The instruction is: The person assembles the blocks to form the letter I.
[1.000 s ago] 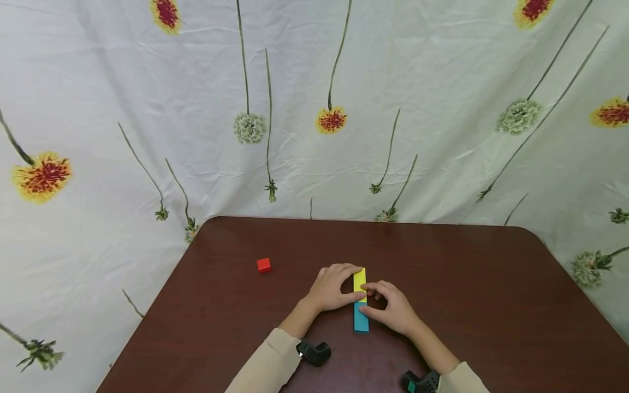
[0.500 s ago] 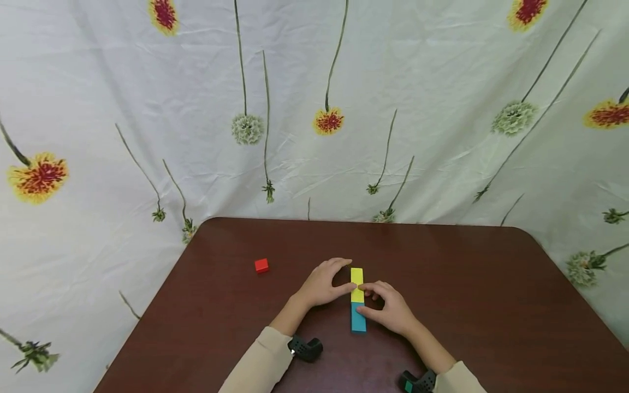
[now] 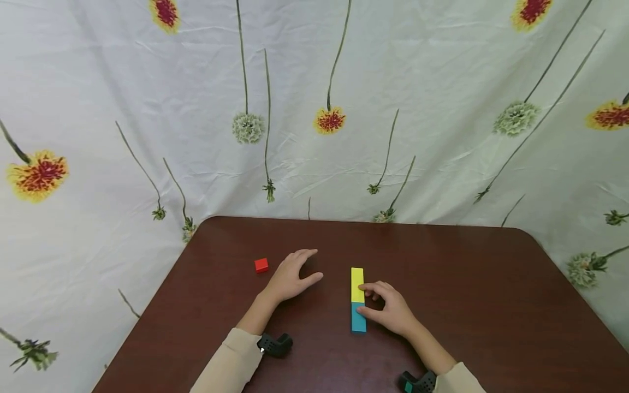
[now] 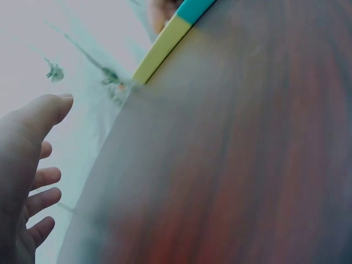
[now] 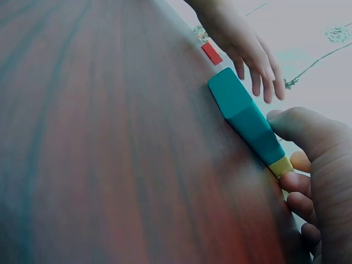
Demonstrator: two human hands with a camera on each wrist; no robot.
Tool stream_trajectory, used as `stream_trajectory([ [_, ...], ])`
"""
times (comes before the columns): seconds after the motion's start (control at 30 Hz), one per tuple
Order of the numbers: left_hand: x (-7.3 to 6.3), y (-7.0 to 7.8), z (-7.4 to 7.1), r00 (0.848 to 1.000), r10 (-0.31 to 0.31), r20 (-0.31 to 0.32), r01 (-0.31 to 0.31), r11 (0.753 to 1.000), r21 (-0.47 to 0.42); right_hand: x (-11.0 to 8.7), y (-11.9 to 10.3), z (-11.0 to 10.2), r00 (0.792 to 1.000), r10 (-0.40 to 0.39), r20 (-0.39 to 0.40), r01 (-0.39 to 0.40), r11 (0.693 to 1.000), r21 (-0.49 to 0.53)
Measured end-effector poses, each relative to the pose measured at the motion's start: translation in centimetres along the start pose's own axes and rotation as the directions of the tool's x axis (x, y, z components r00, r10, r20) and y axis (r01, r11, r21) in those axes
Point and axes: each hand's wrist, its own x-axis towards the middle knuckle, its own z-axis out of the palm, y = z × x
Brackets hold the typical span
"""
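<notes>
A yellow rectangular block and a blue rectangular block lie end to end on the brown table, making one straight strip. My right hand is at the strip's right side, its thumb touching the blue block and its index fingertip at the yellow one. In the right wrist view, its other fingers curve beside the yellow block. My left hand hovers left of the strip, holding nothing, with fingers and thumb spread. Nearest to it is a small red block, just beyond its left side.
The dark brown table has rounded far corners. Behind it hangs a pale cloth with printed flowers and stems. Each wrist carries a black strapped device, the left one and the right one.
My left hand has let go of the yellow block and moved left, toward the red block, its fingers spreading. My right hand and the two joined blocks have stayed in place.
</notes>
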Motion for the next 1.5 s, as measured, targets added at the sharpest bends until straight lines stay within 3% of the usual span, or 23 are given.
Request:
stream_trajectory([
  [0.43,-1.5,-2.8,-3.0,0.99,-0.092,-0.106,0.09,0.996,-0.022,-0.1,0.1,0.1,1.0,0.01,-0.004,-0.01,1.0,0.009],
  [0.77,-3.1,-5.5,-4.5,0.957,-0.153,-0.248,0.148,0.988,-0.037,0.1,0.0,0.0,1.0,0.016,0.0,-0.016,1.0,-0.006],
  [1.07,-4.3,-6.5,-5.4,0.946,-0.229,-0.23,0.226,0.973,-0.041,0.1,-0.1,0.0,1.0,0.002,-0.011,-0.002,1.0,-0.009],
  [1.5,-4.8,-7.1,-5.0,0.941,-0.26,-0.216,0.265,0.964,-0.006,0.0,0.0,-0.1,1.0,0.018,0.002,-0.018,1.0,-0.012],
])
